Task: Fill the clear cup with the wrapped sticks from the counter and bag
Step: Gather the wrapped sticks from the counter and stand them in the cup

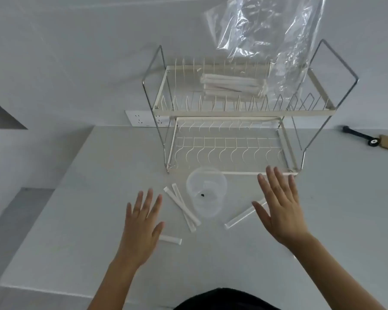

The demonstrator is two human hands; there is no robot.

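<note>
A clear plastic cup (206,191) stands upright on the white counter just in front of the dish rack; I see no sticks inside it. Two white wrapped sticks (184,209) lie crossed to its left. Another wrapped stick (242,217) lies to its right, partly under my right hand (280,209). A short length of a wrapped stick (170,239) shows beside my left hand (141,229). Both hands hover flat with fingers spread, holding nothing. A clear plastic bag (269,30) with a bundle of wrapped sticks (233,85) rests on the rack's top shelf.
A two-tier white wire dish rack (229,113) stands at the back of the counter, its lower shelf bare. A wall socket (141,118) is behind it on the left. A wooden-handled tool with a black end (372,139) lies at the far right.
</note>
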